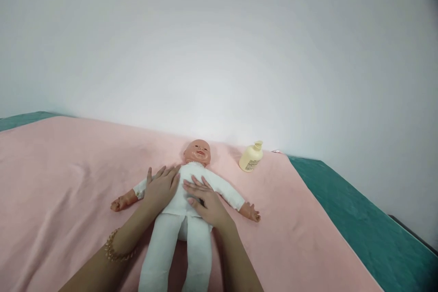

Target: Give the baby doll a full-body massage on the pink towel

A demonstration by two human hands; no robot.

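Two hands: both bare, near each other but not touching, with a strip of the doll's white top between them.
Left hand (160,189): lay flat, fingers stretched out and a little spread, over one side of the doll's chest and the upper arm there; it was clamped on nothing.
Right hand (207,203): rested on the doll's front, lower than the left, fingers straight and slightly parted, thumb held away from them; it gripped nothing.
Doll (178,203): on its back under both hands, head just beyond the fingertips, one arm reaching out left of the left hand, the other right of the right hand, legs running back between the forearms.
Bracelet (112,250): beaded, around the left forearm, behind the hand.
Bottle (251,157): pale yellow, pump-topped, stood beyond the right hand and to its right, apart from it; the print was too small to read.
Cloth (290,246): pink, spread beneath the doll and bottle, on both sides of the hands.
Green surface (356,219): showed past the cloth, well right of the right hand.
Wall (219,54): pale, beyond both hands.
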